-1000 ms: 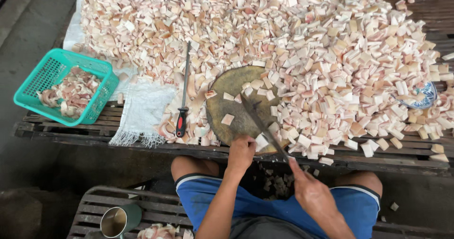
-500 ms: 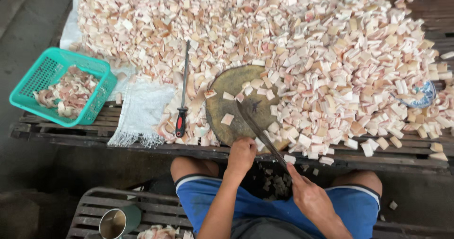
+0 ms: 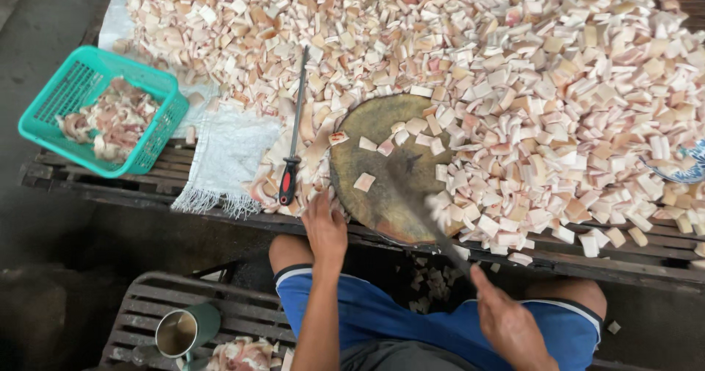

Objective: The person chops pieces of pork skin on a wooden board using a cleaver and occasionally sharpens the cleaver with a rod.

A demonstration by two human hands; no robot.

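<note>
Your knife [image 3: 429, 220] lies across the round wooden chopping block [image 3: 382, 169], its blurred blade running up-left from your right hand [image 3: 507, 323], which is closed around the handle near the bench edge. Your left hand [image 3: 325, 228] rests at the block's near-left rim, fingers loosely curled, holding nothing I can tell. A loose cut piece [image 3: 364, 182] lies between them, nearer the left hand, the sharpening steel [image 3: 294, 132] just beyond.
</note>
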